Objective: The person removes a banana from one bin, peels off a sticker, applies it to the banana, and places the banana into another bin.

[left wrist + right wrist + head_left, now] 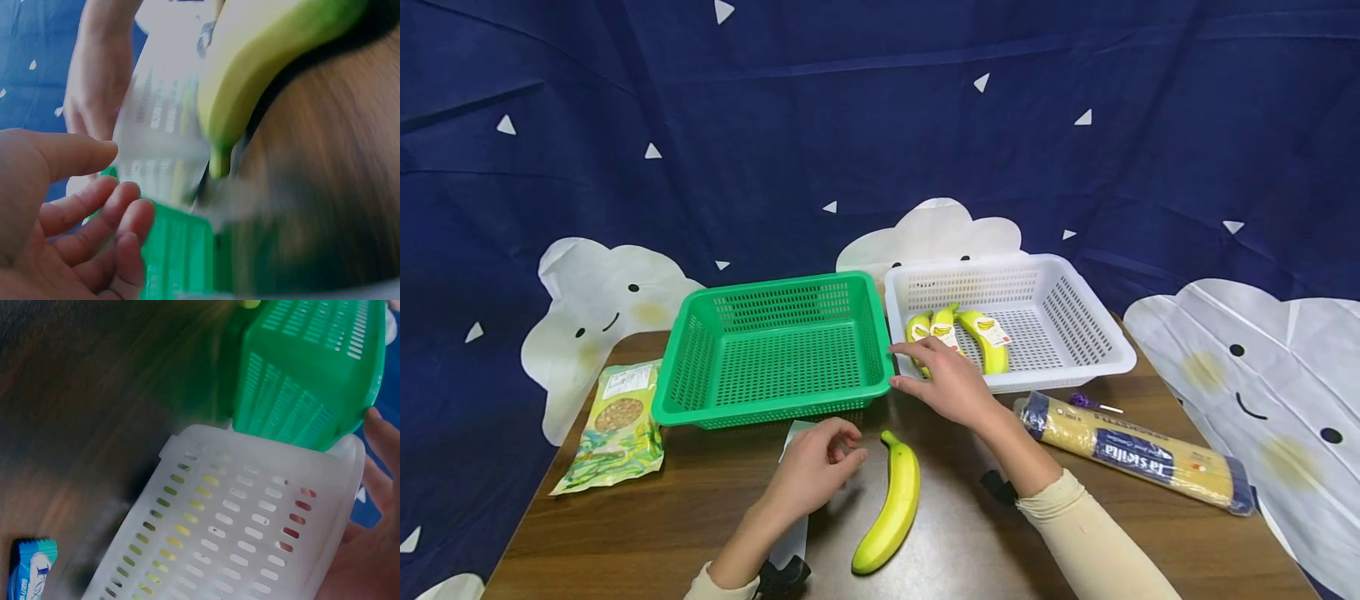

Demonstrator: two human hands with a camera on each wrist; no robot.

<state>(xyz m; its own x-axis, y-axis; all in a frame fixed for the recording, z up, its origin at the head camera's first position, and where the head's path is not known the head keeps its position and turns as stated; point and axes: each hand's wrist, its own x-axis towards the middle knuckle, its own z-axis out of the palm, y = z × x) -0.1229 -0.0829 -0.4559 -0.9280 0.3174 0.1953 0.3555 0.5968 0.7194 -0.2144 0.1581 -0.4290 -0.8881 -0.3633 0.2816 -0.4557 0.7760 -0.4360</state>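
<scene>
My left hand (820,467) hovers over the table in front of the green basket (767,412), its fingers loosely curled around nothing. Just right of it lies a single yellow banana (898,504), stem pointing away from me; the left wrist view shows the banana (250,81) apart from the fingertips. My right hand (951,383) reaches across the front left corner of the white basket (1052,379), its fingertips right at the green rim. Several labelled bananas (992,354) lie in the left part of the white basket, partly hidden by that hand.
A yellow-green bag (617,425) lies left of the green basket. To the right are a pasta pack (1135,450) and a purple lollipop (1082,401). A pale strip (793,542) lies under my left wrist. The right wrist view shows a small blue packet (32,569).
</scene>
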